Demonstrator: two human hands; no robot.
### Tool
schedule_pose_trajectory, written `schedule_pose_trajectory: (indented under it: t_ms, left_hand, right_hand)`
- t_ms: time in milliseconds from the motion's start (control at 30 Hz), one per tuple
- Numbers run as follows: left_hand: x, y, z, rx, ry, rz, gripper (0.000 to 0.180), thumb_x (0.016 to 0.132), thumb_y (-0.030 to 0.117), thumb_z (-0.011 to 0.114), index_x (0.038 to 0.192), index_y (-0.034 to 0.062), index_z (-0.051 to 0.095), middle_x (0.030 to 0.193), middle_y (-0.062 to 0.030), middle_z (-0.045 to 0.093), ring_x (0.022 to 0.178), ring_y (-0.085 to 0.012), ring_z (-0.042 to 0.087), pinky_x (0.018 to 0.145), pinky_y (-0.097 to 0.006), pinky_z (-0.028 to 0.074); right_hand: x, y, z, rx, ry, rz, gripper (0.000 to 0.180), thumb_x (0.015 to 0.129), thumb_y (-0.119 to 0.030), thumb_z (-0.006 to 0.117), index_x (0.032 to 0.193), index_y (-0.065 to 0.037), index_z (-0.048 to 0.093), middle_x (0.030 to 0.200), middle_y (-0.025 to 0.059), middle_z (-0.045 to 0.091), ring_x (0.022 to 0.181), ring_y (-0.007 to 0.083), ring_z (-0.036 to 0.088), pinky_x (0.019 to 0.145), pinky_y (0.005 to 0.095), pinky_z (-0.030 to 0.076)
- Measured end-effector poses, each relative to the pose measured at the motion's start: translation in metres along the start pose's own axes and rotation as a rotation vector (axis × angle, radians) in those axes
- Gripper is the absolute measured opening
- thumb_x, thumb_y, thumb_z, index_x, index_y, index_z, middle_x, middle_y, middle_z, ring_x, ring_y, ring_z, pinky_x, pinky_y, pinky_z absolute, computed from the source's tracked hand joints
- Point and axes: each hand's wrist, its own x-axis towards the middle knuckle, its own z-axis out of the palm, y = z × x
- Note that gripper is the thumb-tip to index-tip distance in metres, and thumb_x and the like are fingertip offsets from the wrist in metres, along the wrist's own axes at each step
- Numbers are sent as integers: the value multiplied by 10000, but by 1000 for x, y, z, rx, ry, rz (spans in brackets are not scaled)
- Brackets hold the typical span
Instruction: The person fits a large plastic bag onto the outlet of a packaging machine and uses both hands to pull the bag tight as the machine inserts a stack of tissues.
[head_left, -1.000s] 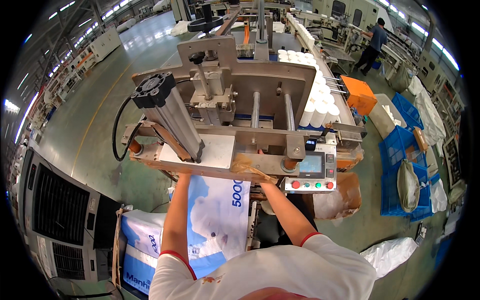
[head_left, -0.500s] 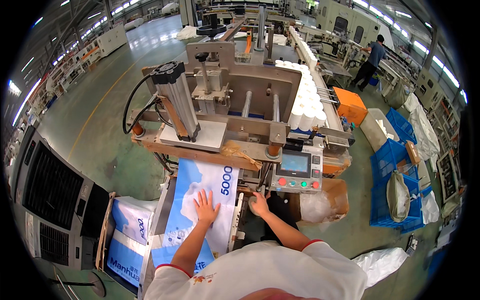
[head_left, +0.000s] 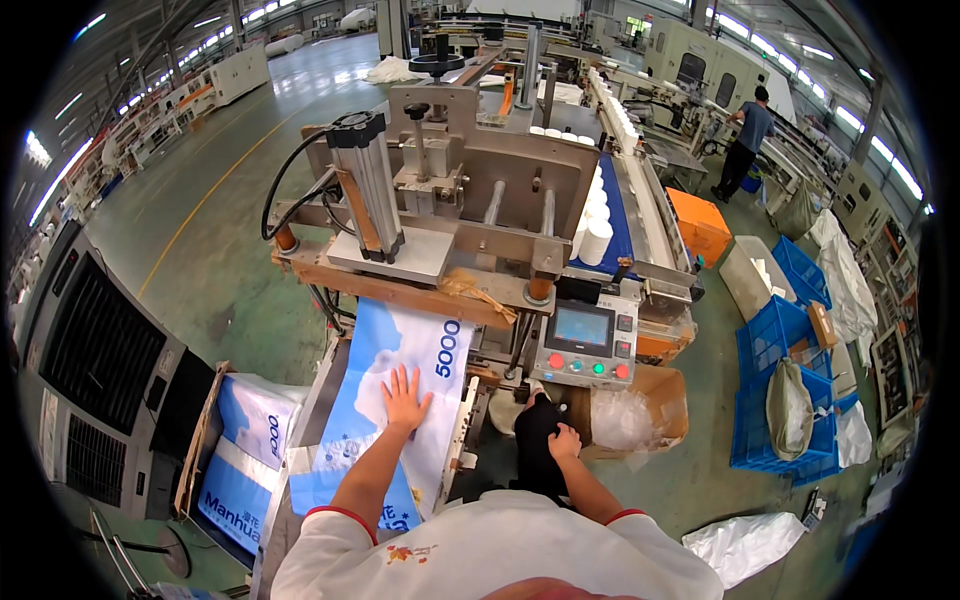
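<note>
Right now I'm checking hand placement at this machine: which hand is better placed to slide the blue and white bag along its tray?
Probably the left hand: it lies flat, fingers spread, on the blue and white bag. The right hand is off to the side, below the control panel, resting on something dark, away from the bag.

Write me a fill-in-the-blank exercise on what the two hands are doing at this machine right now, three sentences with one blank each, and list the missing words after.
1. The left hand lies flat, fingers spread, on a printed bag that is blue and ____.
2. The right hand rests on a ____ thing just below the control panel.
3. On the control panel, the row of round buttons sits ____ the screen.

Missing words: white; black; below
</note>
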Motion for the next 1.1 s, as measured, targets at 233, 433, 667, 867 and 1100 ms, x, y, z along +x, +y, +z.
schedule_pose_trajectory:
  t_ms: [233, 433, 667, 867, 1100]
  left_hand:
    - [1, 2, -5, -44, -25, -16, 706, 851, 509, 458, 1445, 200, 234, 1511, -157, 124, 1392, -346, 84, 1076, -587, 28]
    - [1, 4, -7, -42, -34, -20, 707, 852, 508, 457, 1444, 191, 235, 1512, -153, 118, 1393, -342, 83, 1082, -573, 25]
    - [1, 2, -6, -18, -67, -30, 702, 858, 501, 455, 1443, 181, 236, 1516, -149, 103, 1395, -337, 77, 1085, -566, 28]
    - [1, 4, -5, -22, -56, -24, 702, 856, 502, 454, 1442, 179, 241, 1517, -147, 104, 1395, -336, 82, 1086, -563, 26]
    - [0, 1, -2, -10, -29, -13, 704, 855, 502, 455, 1443, 181, 238, 1516, -147, 110, 1394, -337, 85, 1087, -563, 21]
  right_hand:
    - [0, 22, 6, 77, 42, 19, 417, 806, -281, 550, 1204, -157, 550, 1208, 138, 535, 1137, 332, 473, 956, 444, 394]
    - [3, 16, 2, 83, -10, 18, 421, 823, -287, 544, 1223, -154, 536, 1227, 134, 522, 1150, 328, 467, 968, 438, 393]
    - [6, 6, -7, 54, -75, 28, 429, 850, -296, 517, 1256, -157, 510, 1259, 119, 502, 1157, 304, 467, 975, 417, 394]
    - [9, 16, 1, 80, 19, 35, 410, 823, -300, 543, 1209, -162, 545, 1209, 126, 538, 1133, 324, 478, 956, 435, 404]
    - [9, 17, 6, 67, 59, -6, 403, 810, -299, 549, 1192, -171, 555, 1185, 115, 554, 1118, 320, 493, 941, 434, 416]
